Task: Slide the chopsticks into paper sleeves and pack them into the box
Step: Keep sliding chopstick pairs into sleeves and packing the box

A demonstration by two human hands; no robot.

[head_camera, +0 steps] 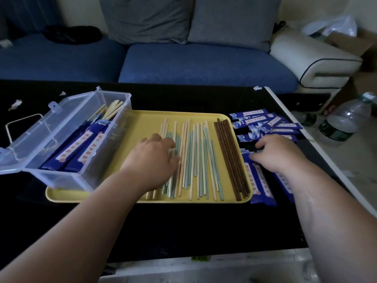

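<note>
**On the desk (183, 225): both grips down**

Your left grip (155, 158) lies on loose chopsticks (195, 156) in the yellow tray (142, 121). Your right grip (279, 152) curls onto paper sleeves (263, 180) beside it. Whether either holds anything, I cannot tell. Sleeved pairs (81, 148) lie in the box (122, 101).

bare yellow tray (142, 121) strip beyond chopsticks (195, 156), clear box (67, 139) blocking left
</note>
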